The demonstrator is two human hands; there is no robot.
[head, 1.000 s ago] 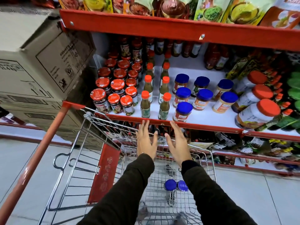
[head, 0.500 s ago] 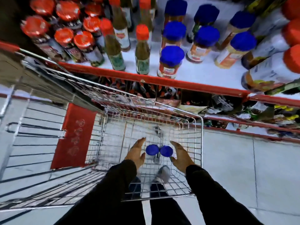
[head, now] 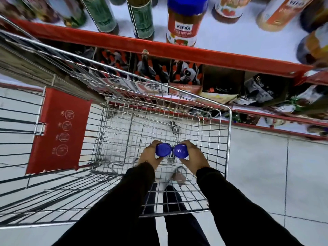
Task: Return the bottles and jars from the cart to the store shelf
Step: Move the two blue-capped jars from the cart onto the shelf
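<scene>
The store shelf (head: pixel 221 54) runs across the top of the view, a white deck behind a red front edge. On it stand green-labelled bottles (head: pixel 142 18) at the left and, beside them near the edge, a blue-lidded jar (head: pixel 182 23) with a red label; more jars sit to the right, blurred. Under that deck a lower shelf (head: pixel 266 112) holds dark packets, too smeared to read.

The wire cart (head: pixel 229 139) stands just in front of the shelf on pale floor tiles, with a red flap (head: pixel 56 130) on its left part. The deep basket holds only two jars, seen from above by their blue lids, upright and touching side by side near the person's edge of the basket floor.

The left hand (head: pixel 149 158) curls closed around the left jar (head: pixel 163 149), fingers wrapped below the lid. The right hand (head: pixel 194 157) is closed the same way around the right jar (head: pixel 180 151). Both arms reach down into the basket in black sleeves (head: pixel 230 201)
</scene>
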